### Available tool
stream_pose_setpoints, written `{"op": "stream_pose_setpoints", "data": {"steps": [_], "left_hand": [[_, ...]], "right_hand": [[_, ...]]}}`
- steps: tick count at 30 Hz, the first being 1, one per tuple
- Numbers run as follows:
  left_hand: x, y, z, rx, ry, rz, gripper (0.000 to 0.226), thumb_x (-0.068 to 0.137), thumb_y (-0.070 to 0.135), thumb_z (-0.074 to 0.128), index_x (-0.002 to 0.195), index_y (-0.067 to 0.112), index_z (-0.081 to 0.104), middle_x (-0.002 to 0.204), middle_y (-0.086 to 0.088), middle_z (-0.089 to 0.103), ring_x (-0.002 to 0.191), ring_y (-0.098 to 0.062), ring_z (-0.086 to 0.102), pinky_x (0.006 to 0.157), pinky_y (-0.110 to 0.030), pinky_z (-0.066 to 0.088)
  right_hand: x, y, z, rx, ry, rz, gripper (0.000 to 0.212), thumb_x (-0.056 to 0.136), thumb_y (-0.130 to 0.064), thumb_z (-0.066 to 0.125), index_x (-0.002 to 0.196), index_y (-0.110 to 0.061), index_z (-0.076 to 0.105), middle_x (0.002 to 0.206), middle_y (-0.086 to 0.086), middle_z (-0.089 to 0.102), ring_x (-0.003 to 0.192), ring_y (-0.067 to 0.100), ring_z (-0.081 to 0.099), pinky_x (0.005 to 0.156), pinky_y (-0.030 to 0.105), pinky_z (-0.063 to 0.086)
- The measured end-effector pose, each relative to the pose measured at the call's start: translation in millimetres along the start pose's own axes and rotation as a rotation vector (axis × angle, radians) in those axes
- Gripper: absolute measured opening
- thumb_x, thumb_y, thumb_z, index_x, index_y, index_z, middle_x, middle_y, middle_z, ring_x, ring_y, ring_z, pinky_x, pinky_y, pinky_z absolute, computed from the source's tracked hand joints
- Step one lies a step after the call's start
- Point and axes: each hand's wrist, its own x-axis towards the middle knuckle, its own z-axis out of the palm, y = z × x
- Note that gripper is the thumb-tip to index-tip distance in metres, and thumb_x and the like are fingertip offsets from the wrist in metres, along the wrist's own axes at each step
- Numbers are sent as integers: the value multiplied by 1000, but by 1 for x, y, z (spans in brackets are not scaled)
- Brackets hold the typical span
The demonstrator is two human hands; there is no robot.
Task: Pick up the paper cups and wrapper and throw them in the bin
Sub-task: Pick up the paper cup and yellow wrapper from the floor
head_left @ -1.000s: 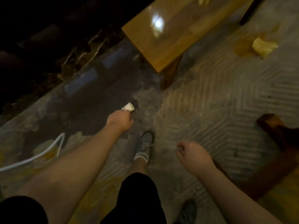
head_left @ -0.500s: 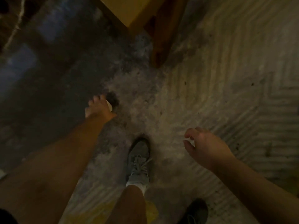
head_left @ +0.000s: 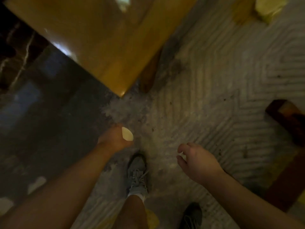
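My left hand [head_left: 113,138] is closed around a small white paper cup [head_left: 127,133], whose squashed rim pokes out to the right of my fist, above the rug. My right hand [head_left: 196,159] hangs to the right of it, fingers loosely curled and apart, with nothing in it. A crumpled yellow wrapper [head_left: 268,9] lies on the rug at the top right, far from both hands. No bin is in view.
A glossy wooden table [head_left: 92,38] fills the upper left, one corner and leg just beyond my left hand. Dark wooden furniture [head_left: 287,119] juts in at the right. My shoes [head_left: 137,174] stand on the pale patterned rug [head_left: 214,96]; dark floor lies left.
My left hand has risen from the floor with the paper cup in it. The view has tipped back up, so the table and wrapper show again. My right hand stays empty.
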Motion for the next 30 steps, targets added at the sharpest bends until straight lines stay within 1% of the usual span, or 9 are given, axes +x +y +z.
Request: {"op": "stream_pose_setpoints", "data": {"steps": [2, 4, 7, 10, 13, 17, 22, 25, 30], "left_hand": [[-42, 41, -28, -34, -40, 111, 86, 62, 50, 86, 133, 20, 48, 130, -9, 58, 112, -29, 58, 85, -32, 47], [-79, 84, -54, -2, -63, 195, 83, 60, 56, 83, 129, 26, 48, 129, -4, 58, 111, -26, 58, 84, -32, 47], [-131, 161, -95, 61, -53, 318, 89, 53, 68, 74, 129, 30, 46, 131, 5, 53, 110, -19, 56, 85, -31, 47], [-162, 237, -132, 89, 0, 409, 86, 51, 75, 68, 125, 36, 45, 125, 12, 56, 104, -12, 57, 83, -32, 50], [-171, 311, -165, 85, 72, 451, 84, 53, 73, 72, 124, 37, 45, 122, 15, 56, 101, -8, 57, 80, -30, 50], [-154, 417, -209, 79, 146, 470, 89, 53, 73, 74, 128, 32, 47, 123, 10, 57, 105, -11, 56, 85, -34, 51], [-102, 537, -246, 94, 183, 434, 92, 56, 68, 79, 132, 28, 47, 128, 5, 56, 109, -17, 56, 87, -35, 48], [-48, 607, -265, 128, 174, 450, 90, 58, 64, 81, 132, 28, 46, 129, 3, 55, 111, -20, 55, 88, -40, 49], [45, 687, -287, 215, 206, 491, 90, 58, 54, 86, 133, 27, 45, 131, -1, 53, 116, -25, 52, 91, -48, 49]], "right_hand": [[-21, -11, -42, -5, 15, 9, 29, 96, -41, 50, 118, -24, 60, 114, 1, 64, 106, 23, 60, 82, 34, 51], [-36, -18, -83, 13, 62, 5, 29, 95, -39, 50, 116, -22, 60, 115, 3, 64, 108, 25, 60, 84, 35, 51], [-58, -16, -155, 84, 155, 25, 28, 95, -37, 52, 114, -20, 61, 115, 4, 63, 109, 26, 59, 86, 37, 51], [-70, 6, -218, 168, 259, 67, 28, 94, -37, 52, 111, -18, 62, 112, 5, 64, 107, 26, 58, 84, 38, 51], [-68, 46, -271, 227, 328, 103, 27, 92, -35, 52, 108, -17, 63, 108, 6, 64, 104, 28, 60, 79, 37, 50], [-45, 124, -344, 289, 365, 161, 29, 92, -35, 52, 111, -16, 63, 114, 7, 66, 109, 29, 61, 84, 39, 52], [4, 224, -423, 356, 311, 228, 31, 92, -33, 52, 115, -15, 62, 120, 12, 66, 112, 32, 61, 87, 38, 51], [45, 281, -456, 327, 275, 297, 33, 92, -35, 52, 118, -17, 62, 124, 10, 65, 114, 31, 60, 88, 39, 51], [119, 342, -480, 325, 193, 394, 37, 93, -34, 49, 124, -16, 59, 129, 12, 62, 118, 32, 58, 92, 40, 50]]}}
